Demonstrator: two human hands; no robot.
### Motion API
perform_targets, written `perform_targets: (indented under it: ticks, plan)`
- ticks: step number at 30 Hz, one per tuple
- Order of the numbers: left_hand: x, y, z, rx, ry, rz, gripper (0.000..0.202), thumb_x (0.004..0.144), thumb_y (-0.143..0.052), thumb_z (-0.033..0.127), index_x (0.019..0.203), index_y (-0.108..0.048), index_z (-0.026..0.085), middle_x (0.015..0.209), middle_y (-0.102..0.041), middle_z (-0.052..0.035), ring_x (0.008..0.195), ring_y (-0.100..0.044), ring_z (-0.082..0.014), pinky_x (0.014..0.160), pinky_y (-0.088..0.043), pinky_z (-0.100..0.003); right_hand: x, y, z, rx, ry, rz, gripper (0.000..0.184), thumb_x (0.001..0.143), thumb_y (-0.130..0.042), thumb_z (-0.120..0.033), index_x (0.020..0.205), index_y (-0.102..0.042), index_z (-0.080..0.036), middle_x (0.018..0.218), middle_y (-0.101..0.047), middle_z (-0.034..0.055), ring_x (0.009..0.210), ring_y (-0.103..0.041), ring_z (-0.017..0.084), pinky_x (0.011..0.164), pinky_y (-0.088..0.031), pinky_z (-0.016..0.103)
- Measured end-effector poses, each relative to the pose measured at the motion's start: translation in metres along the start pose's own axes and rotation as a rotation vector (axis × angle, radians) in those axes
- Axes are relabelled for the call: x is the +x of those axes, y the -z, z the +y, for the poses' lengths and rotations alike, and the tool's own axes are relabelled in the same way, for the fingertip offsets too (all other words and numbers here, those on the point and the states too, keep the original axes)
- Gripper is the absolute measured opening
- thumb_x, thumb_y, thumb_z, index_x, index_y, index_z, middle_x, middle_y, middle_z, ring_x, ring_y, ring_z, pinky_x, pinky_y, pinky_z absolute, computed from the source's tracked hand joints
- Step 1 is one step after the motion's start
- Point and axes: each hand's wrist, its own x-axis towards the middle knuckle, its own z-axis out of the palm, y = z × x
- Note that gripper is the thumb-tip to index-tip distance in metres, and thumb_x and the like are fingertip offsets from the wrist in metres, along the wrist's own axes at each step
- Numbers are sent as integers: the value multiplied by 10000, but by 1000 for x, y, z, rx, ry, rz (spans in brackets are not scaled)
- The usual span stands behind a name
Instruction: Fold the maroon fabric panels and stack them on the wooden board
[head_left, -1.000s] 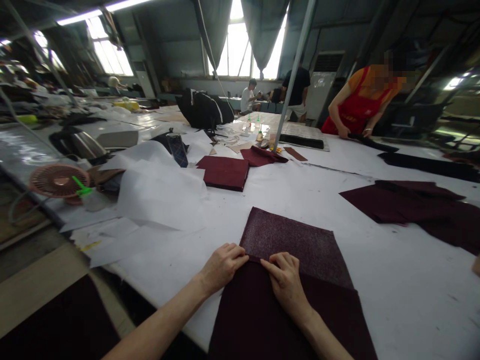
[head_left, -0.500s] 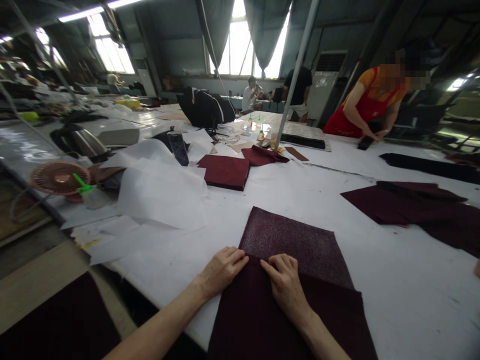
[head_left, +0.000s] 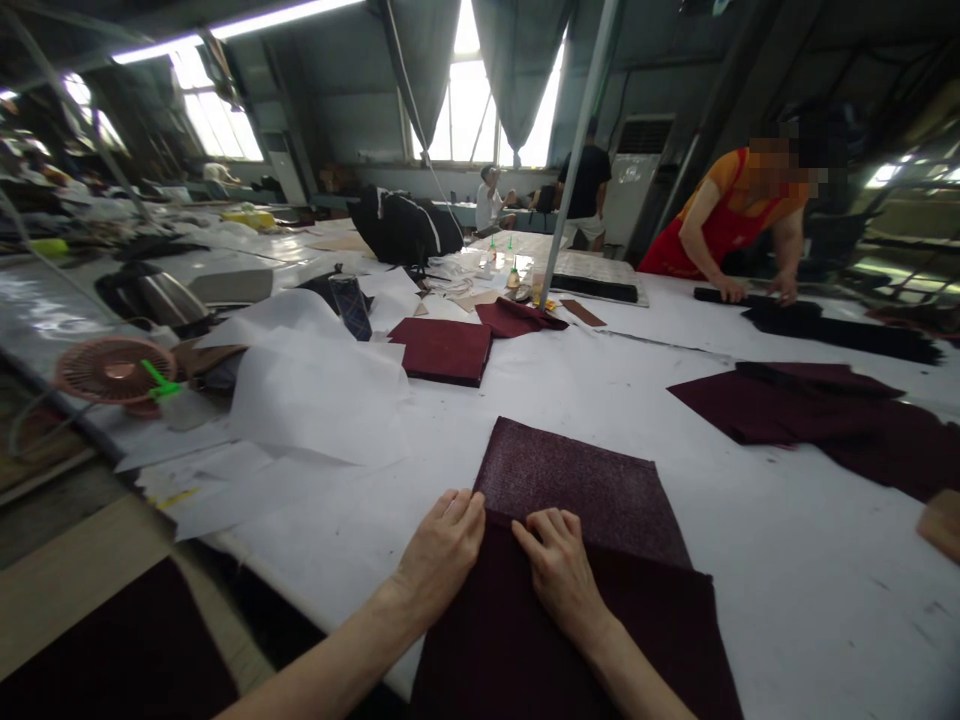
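A dark maroon fabric piece (head_left: 487,640) lies on the white table in front of me, its near part hanging toward my body. Beyond its folded edge shows a speckled, greyish-maroon panel (head_left: 577,490). My left hand (head_left: 442,550) is closed at the left end of that edge, fingertips pinching the cloth. Just to its right, my right hand (head_left: 561,570) rests on the fabric, thumb and forefinger closed on the same edge and the other fingers curled. What lies under the fingertips is hidden.
White sheets (head_left: 315,390), a pink fan (head_left: 116,368) and a green-tipped bottle (head_left: 176,400) stand left. Folded maroon cloth (head_left: 442,350) lies ahead, more maroon cloth (head_left: 810,410) right. A metal pole (head_left: 577,160) rises mid-table. A co-worker in a red apron (head_left: 697,235) handles black cloth.
My view has shifted slightly. My left hand's fingers have bunched more upright at the edge; my right hand keeps its place. The co-worker's hands now hold a black strip.
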Motion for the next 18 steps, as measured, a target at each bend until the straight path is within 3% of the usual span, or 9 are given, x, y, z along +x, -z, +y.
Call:
perform_targets:
  ticks: [5,10,13,18]
  plan:
    - [7,-8,30,-19,20,-107,357,827,-489,33,1173,-576,56,1077,-628,-136,972,-586,-248,829,-493,-351,-1,3,2,-1,-7,-25,293,897,-478,-98,1125,-623,-213,906,-568,65,878,-465,217,837,-339,395]
    - [9,-9,36,-7,57,-141,492,817,-469,8,1300,-488,96,924,-617,-89,809,-584,-206,708,-506,-322,-8,12,15,27,11,-43,303,908,-464,-98,1145,-616,-209,911,-558,64,878,-464,209,829,-343,384]
    - [11,-9,36,-3,42,-167,490,825,-464,27,1311,-480,91,915,-604,-87,800,-574,-207,710,-507,-342,-16,19,27,43,32,-27,296,920,-453,-107,1143,-620,-206,913,-560,67,868,-468,201,821,-349,377]
    - [15,-12,40,25,-7,-168,467,816,-447,3,1277,-509,50,1060,-593,-125,964,-553,-225,853,-478,-354,-29,29,44,32,43,-16,306,925,-440,-99,1151,-621,-198,911,-568,70,863,-471,194,817,-354,374]
